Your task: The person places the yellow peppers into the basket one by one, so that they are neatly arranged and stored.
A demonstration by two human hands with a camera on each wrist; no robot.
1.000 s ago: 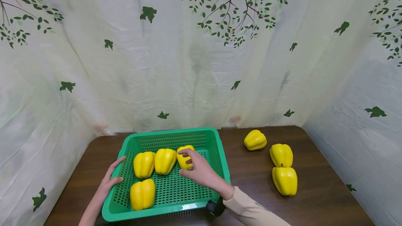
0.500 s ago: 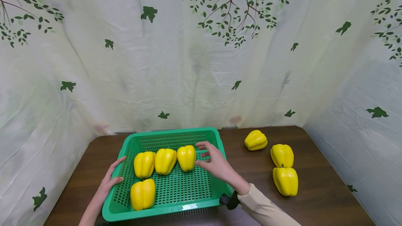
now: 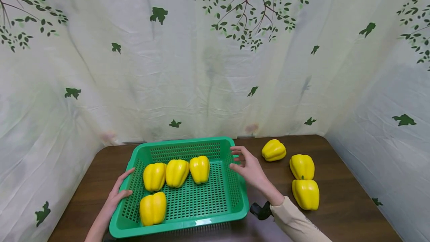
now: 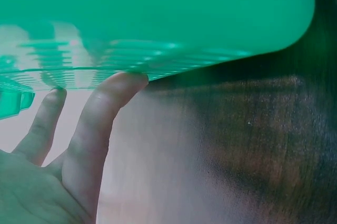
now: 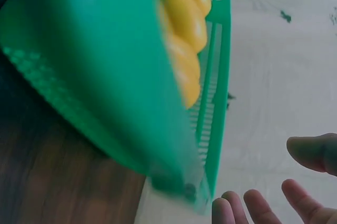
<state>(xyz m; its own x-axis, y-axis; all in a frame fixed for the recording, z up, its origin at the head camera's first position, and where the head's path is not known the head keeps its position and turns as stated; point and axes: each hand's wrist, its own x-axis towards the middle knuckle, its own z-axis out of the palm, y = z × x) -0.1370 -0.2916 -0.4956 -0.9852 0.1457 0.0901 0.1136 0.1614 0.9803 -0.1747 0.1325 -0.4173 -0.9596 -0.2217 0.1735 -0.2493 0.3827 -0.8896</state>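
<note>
Along the left side of a green plastic basket (image 3: 181, 141), my left hand (image 3: 115, 193) rests with thumb and finger spread against it. In the left wrist view, two of its straight digits touch the basket's outer wall. Inside stand several yellow bell peppers: a back row with a left one (image 3: 154, 176), a middle one (image 3: 177, 173) and a right one (image 3: 199, 169), plus one at the front left (image 3: 152, 208). My right hand (image 3: 250, 169) hovers over the basket's right rim, fingers loosely bent and holding nothing; the right wrist view shows its fingertips (image 5: 255, 203) apart from the thumb.
Three more yellow bell peppers lie on the brown table (image 3: 258, 197) to the right: one at the back (image 3: 273, 150), one in the middle (image 3: 302, 166) and one nearer (image 3: 305, 194). Behind the table hangs a leaf-patterned white curtain (image 3: 215, 85).
My right hand has moved right, from over the right-hand pepper of the back row to the basket's right rim. My left hand, the basket and the peppers have stayed put.
</note>
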